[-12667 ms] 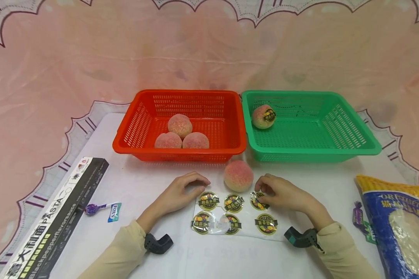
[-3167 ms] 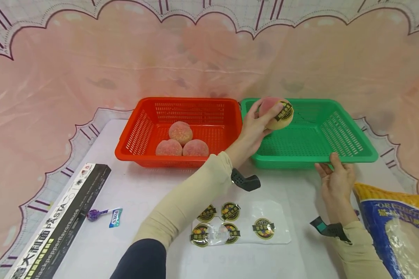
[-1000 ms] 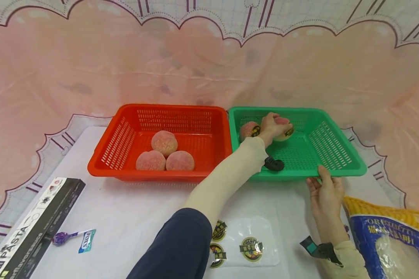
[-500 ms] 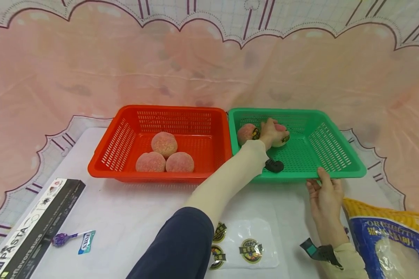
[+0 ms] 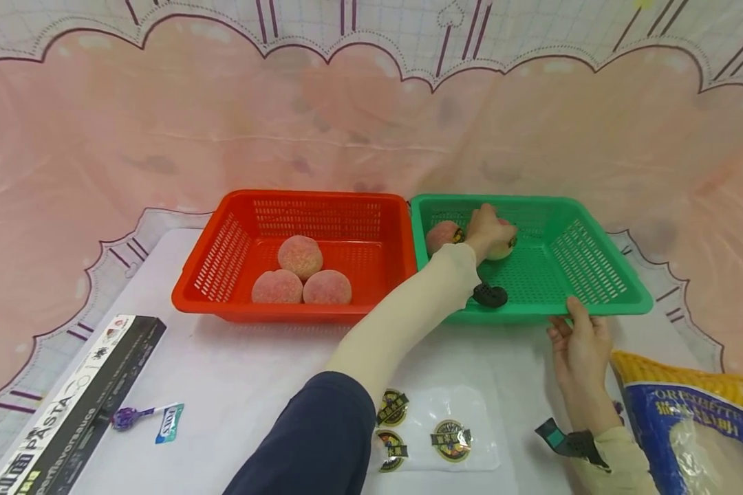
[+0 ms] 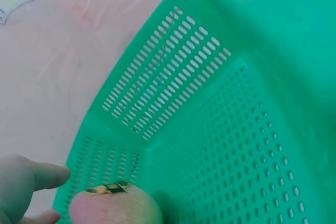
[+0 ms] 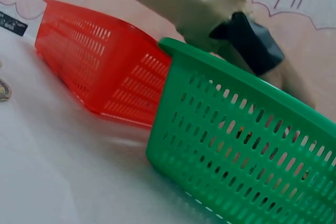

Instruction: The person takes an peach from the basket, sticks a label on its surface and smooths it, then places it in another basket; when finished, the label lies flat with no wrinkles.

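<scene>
My left hand (image 5: 488,230) is inside the green basket (image 5: 535,308), right over a peach (image 5: 500,251) bearing a black-and-gold sticker. In the left wrist view its fingers (image 6: 50,176) stretch out straight, apart from the stickered peach (image 6: 118,208). A second stickered peach (image 5: 442,237) lies to the left in the same basket. At the basket's front rim my right hand (image 5: 582,350) grips the edge, thumb on top and fingers below. On the table in front lies a clear sticker sheet (image 5: 479,447), partly hidden by my left sleeve.
Three peaches without visible stickers sit in the red basket (image 5: 297,313), left of the green one. A pasta box (image 5: 80,405), a lollipop (image 5: 126,418) and a small wrapped sweet (image 5: 170,423) lie at the left. A blue-and-yellow bag (image 5: 700,419) stands at the right.
The peach that lay by the sticker sheet now has a sticker. My left hand has carried it into the green basket and let go. My right hand moved from the sheet to the basket's rim.
</scene>
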Tool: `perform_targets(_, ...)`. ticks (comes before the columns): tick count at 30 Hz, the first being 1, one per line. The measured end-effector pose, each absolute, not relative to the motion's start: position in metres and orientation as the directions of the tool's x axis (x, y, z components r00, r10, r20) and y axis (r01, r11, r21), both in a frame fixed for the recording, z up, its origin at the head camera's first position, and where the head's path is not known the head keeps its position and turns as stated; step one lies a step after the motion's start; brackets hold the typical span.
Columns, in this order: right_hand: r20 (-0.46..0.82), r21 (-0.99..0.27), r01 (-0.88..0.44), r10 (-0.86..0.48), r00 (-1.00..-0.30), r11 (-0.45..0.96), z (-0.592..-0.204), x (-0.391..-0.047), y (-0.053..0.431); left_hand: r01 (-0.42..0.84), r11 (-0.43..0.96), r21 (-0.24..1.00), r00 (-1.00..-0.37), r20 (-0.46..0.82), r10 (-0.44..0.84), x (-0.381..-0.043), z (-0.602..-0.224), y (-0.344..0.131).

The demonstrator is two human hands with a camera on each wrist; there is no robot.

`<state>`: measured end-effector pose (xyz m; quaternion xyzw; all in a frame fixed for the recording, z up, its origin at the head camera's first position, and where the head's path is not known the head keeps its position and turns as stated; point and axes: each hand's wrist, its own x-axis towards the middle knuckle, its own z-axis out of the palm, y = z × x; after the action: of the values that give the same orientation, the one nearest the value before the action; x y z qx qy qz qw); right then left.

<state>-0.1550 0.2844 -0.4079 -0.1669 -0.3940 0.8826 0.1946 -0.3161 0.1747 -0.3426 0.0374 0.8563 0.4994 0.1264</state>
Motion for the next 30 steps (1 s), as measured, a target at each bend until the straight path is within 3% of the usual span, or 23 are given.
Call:
perform_targets(7,-0.126,-0.756,-0.228,0.478,-0.870,-0.614,-0.408,-0.156,0.285,-0.027,0.493,0.870,-0.958,-0.164,0.237,-0.313,-0.329,0.166)
perform_targets(15,-0.130,-0.756,-0.228,0.481,-0.867,-0.614,-0.407,-0.156,0.286,-0.072,0.305,0.950,-0.932,-0.173,0.318,-0.305,-0.331,0.147)
perform_targets(22,-0.106,-0.755,-0.225,0.453,-0.885,-0.616,-0.410,-0.156,0.288,-0.054,0.220,0.974,-0.929,-0.130,0.346,-0.292,-0.337,0.124)
perform_targets(30,-0.098,-0.776,-0.120,0.306,-0.947,-0.620,-0.410,-0.149,0.295,-0.021,0.198,0.980,-0.934,-0.090,0.347,-0.268,-0.341,0.097)
